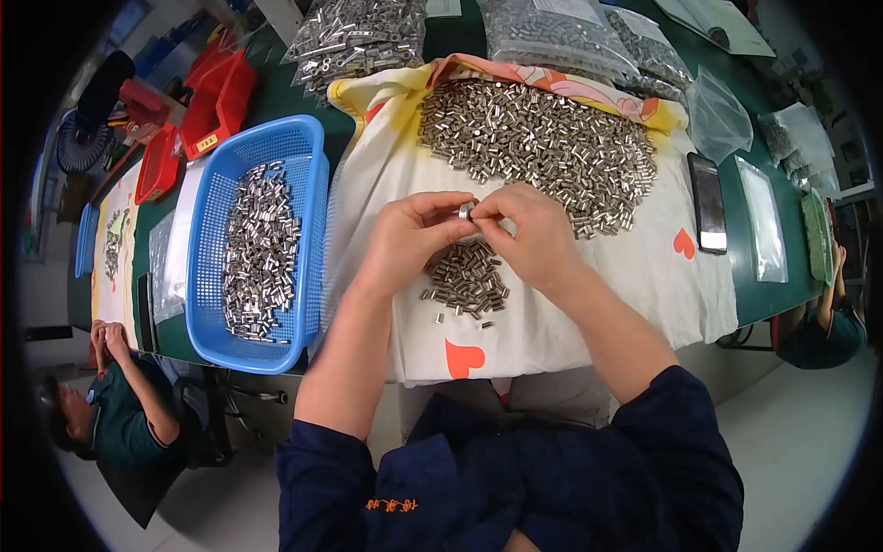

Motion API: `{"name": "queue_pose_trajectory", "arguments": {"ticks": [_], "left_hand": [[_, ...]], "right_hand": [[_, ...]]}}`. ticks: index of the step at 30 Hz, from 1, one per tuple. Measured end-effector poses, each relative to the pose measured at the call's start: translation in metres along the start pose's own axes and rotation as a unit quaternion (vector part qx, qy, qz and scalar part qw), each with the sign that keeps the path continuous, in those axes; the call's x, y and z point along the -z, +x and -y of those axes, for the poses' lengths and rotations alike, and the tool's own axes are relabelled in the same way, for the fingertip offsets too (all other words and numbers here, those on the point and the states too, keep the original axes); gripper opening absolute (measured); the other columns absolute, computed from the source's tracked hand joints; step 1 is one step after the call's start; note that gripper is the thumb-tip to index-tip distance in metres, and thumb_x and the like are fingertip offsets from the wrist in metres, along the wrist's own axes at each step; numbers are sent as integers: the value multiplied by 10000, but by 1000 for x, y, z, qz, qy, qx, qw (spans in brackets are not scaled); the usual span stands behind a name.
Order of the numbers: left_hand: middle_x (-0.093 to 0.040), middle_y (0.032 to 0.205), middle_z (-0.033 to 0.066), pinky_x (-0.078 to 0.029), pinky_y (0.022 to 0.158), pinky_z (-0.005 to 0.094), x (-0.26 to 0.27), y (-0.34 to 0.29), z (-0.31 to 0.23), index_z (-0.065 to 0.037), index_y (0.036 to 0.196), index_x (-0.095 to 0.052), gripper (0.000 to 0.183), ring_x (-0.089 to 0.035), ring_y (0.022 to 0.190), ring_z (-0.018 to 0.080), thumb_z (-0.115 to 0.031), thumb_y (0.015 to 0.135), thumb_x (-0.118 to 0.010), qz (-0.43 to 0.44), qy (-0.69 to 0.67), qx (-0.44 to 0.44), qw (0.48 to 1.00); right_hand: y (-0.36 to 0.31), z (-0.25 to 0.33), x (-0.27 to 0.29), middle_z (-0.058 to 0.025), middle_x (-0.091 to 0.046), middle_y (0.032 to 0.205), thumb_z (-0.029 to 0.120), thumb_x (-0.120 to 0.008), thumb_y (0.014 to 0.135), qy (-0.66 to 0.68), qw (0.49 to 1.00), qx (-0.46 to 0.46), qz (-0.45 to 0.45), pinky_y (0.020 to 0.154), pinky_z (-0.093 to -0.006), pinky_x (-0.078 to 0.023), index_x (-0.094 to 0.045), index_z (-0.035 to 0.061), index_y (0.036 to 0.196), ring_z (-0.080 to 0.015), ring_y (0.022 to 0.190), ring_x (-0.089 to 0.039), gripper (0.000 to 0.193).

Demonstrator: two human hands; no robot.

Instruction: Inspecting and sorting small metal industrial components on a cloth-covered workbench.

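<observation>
Centrally in frame, the left hand (411, 237) and right hand (536, 232) pinch a metal piece (465, 212) between them. Its long axis is unclear.

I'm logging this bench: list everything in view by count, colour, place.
baskets: two, blue, left
metal pieces: uncountable, silver, cloths and near basket
cloths: two, white-yellow, centre and far left
phone: one, black, right
bags: several, clear, far side, left, right
bins: several, red, upper left
table: one, green, beneath
tray: one, green, far right
co-workers: two, green shirts, far left, right
shirt: one, dark blue, bottom
hands: two, bare, centre, holding a metal piece
</observation>
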State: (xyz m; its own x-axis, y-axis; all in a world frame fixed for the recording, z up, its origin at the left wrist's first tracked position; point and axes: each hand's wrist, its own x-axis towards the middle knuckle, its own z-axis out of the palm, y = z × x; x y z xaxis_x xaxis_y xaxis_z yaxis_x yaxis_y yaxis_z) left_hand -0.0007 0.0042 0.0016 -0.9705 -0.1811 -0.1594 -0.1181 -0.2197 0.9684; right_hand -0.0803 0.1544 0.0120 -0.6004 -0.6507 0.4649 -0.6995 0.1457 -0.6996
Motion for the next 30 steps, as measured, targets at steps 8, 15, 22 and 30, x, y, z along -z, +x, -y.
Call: {"name": "queue_pose_trajectory", "arguments": {"ticks": [8,15,22,30], "left_hand": [[-622,882,65,-473,713,205,-1,-1,-1,38,1047,-568,311,-577,775,87,6,745,-639,9,17,0,1000],[-614,848,21,-471,693,196,-7,-1,-2,-2,1018,-602,314,-563,751,64,0,712,-672,71,125,7,990],[-594,751,-5,-453,642,190,-4,-3,3,-41,982,-634,287,-520,682,45,-43,702,-695,75,126,10,989],[-606,893,36,-468,714,201,-1,3,1,20,1045,-570,320,-567,784,82,25,732,-635,39,2,14,999]], "right_hand": [[9,-3,20,-50,-610,754,73,-622,718,108,975,-153,122,637,-261,-446,-619,26,817,-143,662,-555,110],[17,-31,11,-65,-593,764,109,-610,723,-66,993,-102,9,665,-300,-441,-617,57,820,-187,708,-555,110],[11,-34,-9,-68,-561,783,109,-596,720,-252,968,20,10,735,-353,-400,-633,79,826,-256,792,-515,116],[13,-23,11,-61,-607,779,77,-604,719,-12,991,-132,-11,682,-294,-442,-638,65,834,-183,739,-557,120]]}}
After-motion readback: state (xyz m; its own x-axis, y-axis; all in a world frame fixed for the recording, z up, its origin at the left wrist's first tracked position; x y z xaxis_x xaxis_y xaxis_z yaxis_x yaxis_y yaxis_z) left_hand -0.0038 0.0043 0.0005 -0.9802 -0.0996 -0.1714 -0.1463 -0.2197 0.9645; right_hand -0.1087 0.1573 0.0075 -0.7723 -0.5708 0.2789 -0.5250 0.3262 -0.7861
